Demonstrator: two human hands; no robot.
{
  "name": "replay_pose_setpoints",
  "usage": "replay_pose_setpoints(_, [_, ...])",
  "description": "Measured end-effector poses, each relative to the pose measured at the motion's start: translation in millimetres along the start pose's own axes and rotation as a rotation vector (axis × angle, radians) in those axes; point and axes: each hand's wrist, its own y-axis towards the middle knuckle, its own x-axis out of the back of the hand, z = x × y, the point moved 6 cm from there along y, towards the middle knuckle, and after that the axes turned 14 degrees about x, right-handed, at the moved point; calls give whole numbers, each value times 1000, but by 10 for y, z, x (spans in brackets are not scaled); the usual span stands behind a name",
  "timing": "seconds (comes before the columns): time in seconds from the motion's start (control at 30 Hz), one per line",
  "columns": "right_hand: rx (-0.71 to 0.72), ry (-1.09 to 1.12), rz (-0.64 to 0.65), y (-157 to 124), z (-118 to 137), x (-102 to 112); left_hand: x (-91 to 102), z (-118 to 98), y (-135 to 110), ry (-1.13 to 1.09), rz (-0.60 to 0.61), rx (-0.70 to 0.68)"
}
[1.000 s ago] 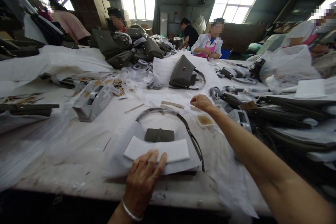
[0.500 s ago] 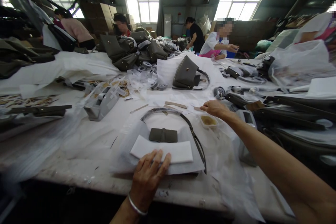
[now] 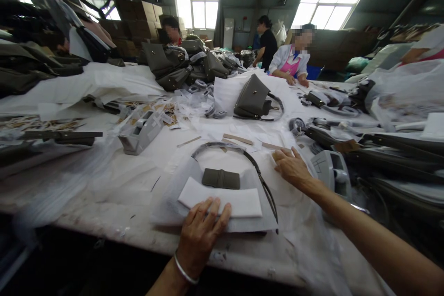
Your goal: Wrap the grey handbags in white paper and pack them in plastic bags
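Note:
My left hand (image 3: pixel 205 224) lies with fingers extended on a folded white pad (image 3: pixel 239 201), pressing its front edge. The pad rests on white wrapping paper around a bag, whose dark strap (image 3: pixel 256 166) arches behind and down the right side. Just behind the pad sits a small dark olive-grey flap piece (image 3: pixel 221 179) with a raised band across its middle. My right hand (image 3: pixel 291 166) reaches over a small dish of yellowish stuff, fingers apart and tips at the dish, mostly covering it. A flat brown strip (image 3: pixel 274 146) lies just beyond those fingers.
Grey tape dispensers stand left (image 3: pixel 141 132) and right (image 3: pixel 331 171). Another flat strip (image 3: pixel 237 139) lies behind the strap. Farther back is a finished-looking handbag (image 3: pixel 252 97). Bags are heaped at the back left and stacked at right. Several people work beyond the table.
My right hand has moved from the flat brown strip toward me, onto the dish, leaving the strip on the table. My left hand stays on the pad. The view has shifted slightly.

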Motion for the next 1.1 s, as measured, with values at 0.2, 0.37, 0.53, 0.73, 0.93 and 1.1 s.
replay_pose_setpoints(0.2, [87,201,75,87,130,335,-5,2,-7,-10,2,6])
replay_pose_setpoints(0.37, [-188,236,-43,378,-87,594,-11,-1,-19,-14,10,4])
replay_pose_setpoints(0.53, [-222,212,35,796,-63,366,-25,8,-28,-3,19,18])
replay_pose_setpoints(0.73, [-327,234,8,942,-102,179,-17,8,-22,4,-2,6])
replay_pose_setpoints(0.93, [-471,304,-225,704,-677,644,-3,1,-9,1,-8,-2])
replay_pose_setpoints(1.1, [-597,433,-569,217,-1305,1422,10,2,-15,-4,-32,-17])
